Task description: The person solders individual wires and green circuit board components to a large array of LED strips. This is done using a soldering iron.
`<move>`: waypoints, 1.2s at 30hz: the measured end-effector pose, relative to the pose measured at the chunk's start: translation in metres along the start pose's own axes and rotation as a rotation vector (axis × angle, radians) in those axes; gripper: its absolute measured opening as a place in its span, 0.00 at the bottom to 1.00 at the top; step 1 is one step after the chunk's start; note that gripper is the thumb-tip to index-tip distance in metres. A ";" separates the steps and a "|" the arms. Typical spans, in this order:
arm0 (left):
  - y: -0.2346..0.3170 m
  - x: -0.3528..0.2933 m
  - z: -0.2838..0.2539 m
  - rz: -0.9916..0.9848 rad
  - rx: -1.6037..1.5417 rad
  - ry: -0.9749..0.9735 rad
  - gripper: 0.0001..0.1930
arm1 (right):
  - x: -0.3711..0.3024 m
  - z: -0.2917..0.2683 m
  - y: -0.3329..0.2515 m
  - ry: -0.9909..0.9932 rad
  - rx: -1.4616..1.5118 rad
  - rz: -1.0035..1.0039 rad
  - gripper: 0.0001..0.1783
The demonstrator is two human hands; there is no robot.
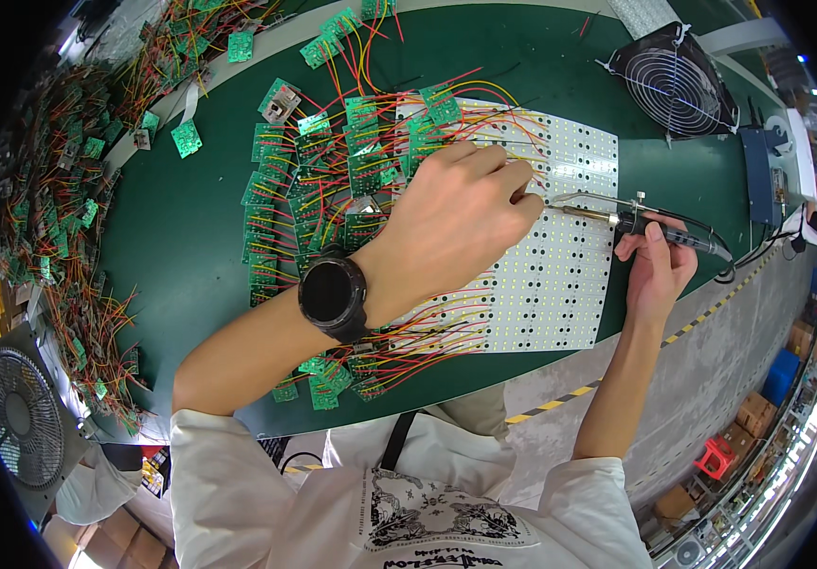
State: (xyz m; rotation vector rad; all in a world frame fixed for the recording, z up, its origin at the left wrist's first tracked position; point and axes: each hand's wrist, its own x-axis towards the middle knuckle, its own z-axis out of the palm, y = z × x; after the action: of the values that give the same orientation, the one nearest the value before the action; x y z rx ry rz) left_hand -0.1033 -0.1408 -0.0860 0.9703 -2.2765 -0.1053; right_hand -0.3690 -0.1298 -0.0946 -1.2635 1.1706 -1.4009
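Note:
My right hand is wrapped round the black handle of a soldering iron, with a thin metal feed tube curving along its top. The iron's tip points left, close to the fingers of my left hand. That left hand is closed in a pinch above a white LED panel board; what its fingers hold is hidden beneath them. Red, yellow and black wires run from rows of small green circuit boards onto the panel. My left wrist, wearing a black watch, passes over some of these boards.
A large heap of wired green boards lies along the table's left side. At the far right stand a black fan with a round guard and a blue box-shaped unit. A grey fan stands at lower left, beyond the green tabletop.

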 end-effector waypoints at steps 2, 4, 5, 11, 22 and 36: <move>0.000 0.000 0.000 0.000 0.003 0.008 0.04 | 0.000 0.000 0.000 0.004 0.008 0.002 0.12; 0.001 -0.001 0.002 -0.006 -0.006 0.016 0.04 | 0.000 0.001 0.000 0.035 -0.016 0.002 0.12; 0.001 -0.001 0.001 -0.007 -0.003 0.018 0.04 | 0.000 0.001 -0.001 0.033 -0.014 0.001 0.12; 0.003 0.004 0.000 0.002 -0.011 0.020 0.03 | 0.002 -0.005 -0.005 0.060 0.025 0.005 0.13; 0.004 0.003 -0.055 0.009 -0.104 -0.029 0.11 | 0.002 -0.002 0.006 0.038 0.095 0.021 0.10; 0.064 -0.207 -0.192 -1.171 0.522 0.518 0.08 | 0.005 -0.017 0.012 0.051 0.168 0.027 0.11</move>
State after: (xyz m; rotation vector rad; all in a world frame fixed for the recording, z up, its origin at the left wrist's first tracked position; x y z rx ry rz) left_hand 0.0780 0.0774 -0.0269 2.1845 -1.0399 0.2345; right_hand -0.3863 -0.1353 -0.1065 -1.0959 1.0758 -1.4867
